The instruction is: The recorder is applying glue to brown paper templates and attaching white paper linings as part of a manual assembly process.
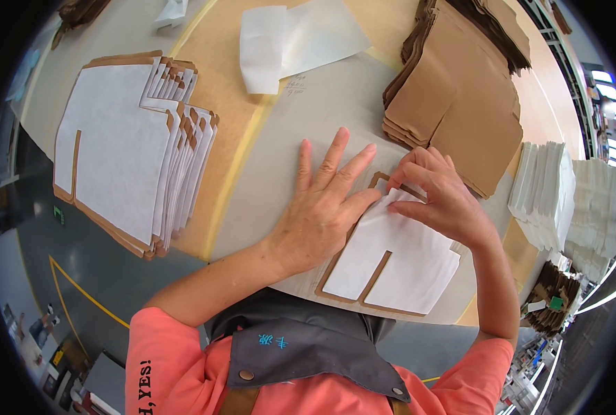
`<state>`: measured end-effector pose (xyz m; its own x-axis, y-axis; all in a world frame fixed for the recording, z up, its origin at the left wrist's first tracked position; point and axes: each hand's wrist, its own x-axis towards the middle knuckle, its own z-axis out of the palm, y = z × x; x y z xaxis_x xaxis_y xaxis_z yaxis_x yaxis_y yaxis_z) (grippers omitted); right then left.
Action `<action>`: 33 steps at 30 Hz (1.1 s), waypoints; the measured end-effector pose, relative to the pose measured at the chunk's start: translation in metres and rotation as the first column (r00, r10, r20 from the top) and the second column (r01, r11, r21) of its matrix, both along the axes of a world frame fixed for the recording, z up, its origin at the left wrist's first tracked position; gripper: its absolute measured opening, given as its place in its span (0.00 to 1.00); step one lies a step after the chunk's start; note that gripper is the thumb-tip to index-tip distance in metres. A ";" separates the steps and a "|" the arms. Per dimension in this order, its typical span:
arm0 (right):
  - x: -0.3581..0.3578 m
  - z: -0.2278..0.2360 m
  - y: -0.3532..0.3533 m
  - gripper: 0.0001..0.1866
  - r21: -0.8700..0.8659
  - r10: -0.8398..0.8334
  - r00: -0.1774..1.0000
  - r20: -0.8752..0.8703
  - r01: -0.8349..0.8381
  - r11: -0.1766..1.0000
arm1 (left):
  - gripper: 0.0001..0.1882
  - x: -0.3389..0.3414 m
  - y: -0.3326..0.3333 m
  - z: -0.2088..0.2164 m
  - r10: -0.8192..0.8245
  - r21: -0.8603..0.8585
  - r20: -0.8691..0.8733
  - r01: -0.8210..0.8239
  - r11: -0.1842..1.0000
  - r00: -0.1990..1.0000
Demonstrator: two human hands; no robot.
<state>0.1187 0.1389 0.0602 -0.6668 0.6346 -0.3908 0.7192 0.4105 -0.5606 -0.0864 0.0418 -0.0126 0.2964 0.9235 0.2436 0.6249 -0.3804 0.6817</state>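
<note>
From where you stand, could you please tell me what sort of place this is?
Probably a factory workshop, judging by the stack of brown cut pieces, the stack of white-faced brown pieces and the bundled white sheets around the worktable.

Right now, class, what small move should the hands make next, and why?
Probably smooth the upper end of the white sheet onto the brown piece beneath: the right hand has thumb and fingertips at that end, the left hand is spread beside it, and the lower part looks flat, brown showing through its slot.
</note>
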 end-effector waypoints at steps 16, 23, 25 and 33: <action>0.027 -0.014 -0.051 0.21 0.470 0.168 0.971 -0.173 -0.069 0.880 | 0.17 0.010 -0.003 0.005 -0.050 0.128 0.020 0.047 0.991 0.999; 0.033 -0.010 -0.037 0.26 0.402 0.067 0.977 -0.201 0.020 0.916 | 0.15 0.012 -0.003 0.006 0.002 0.133 0.017 -0.004 0.991 1.000; 0.030 -0.009 -0.035 0.24 0.398 0.057 0.980 -0.190 0.024 0.917 | 0.15 0.013 -0.001 0.006 0.016 0.119 0.043 -0.021 0.993 0.999; 0.027 -0.013 -0.024 0.14 0.303 0.068 0.987 -0.144 -0.022 0.953 | 0.12 0.012 0.005 0.006 -0.002 0.142 0.089 -0.010 0.990 0.996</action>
<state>0.1462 0.1150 0.0467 -0.7338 0.6747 -0.0799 0.6126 0.6061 -0.5074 -0.0748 0.0467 -0.0061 0.2641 0.8785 0.3980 0.5662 -0.4753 0.6734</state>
